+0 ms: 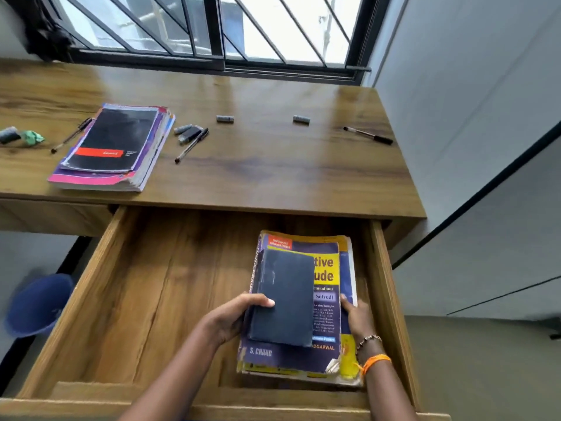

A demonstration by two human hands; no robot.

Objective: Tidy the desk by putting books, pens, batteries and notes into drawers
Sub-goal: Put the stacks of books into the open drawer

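Head view, looking down into open drawer (145, 299) under desk (273, 165). Stack of books (332, 299) flat in drawer's right half, close to right wall; long axis running front to back of drawer, titles upright toward drawer front, spines on left edge. Small dark blue book (285, 299) on top of stack, same front-to-back axis, tilted slightly clockwise, spine left. Left hand (233, 317) curled round left edge of dark blue book, thumb across its cover. Right hand (358, 317) at stack's right edge, fingers bent over topmost large cover, pressing or gripping; cannot tell which.

Behind drawer, on desk: second book pile (112, 150) to far left, long axis angled front to back. Pens (191, 145) (368, 135) (71, 135) scattered beyond drawer, all lying obliquely. Two batteries (225, 119) (301, 119) further back, axes side to side. Green crumpled note (32, 137) at far left.
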